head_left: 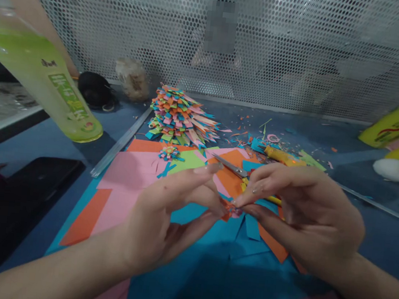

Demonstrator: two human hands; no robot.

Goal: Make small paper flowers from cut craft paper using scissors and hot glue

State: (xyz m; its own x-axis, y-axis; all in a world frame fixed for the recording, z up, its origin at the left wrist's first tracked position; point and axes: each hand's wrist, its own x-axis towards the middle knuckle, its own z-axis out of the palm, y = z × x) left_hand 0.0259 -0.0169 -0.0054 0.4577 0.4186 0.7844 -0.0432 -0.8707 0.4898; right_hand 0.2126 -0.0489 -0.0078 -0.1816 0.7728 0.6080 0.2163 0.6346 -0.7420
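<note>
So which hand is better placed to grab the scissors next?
Probably the right hand. The scissors lie on the paper just beyond its fingertips, handles hidden under it. The left hand sits slightly farther off. Both pinch the small paper piece, so one must let go.

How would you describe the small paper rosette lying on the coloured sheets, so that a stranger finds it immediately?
Start from the tall pile of folded multicoloured paper strips in front of the perforated metal screen. Just before its near left edge, the small paper rosette lies where a pink sheet meets a green sheet. It is a single flat, round, fringed piece, far smaller than the pile and apart from both hands.
</note>
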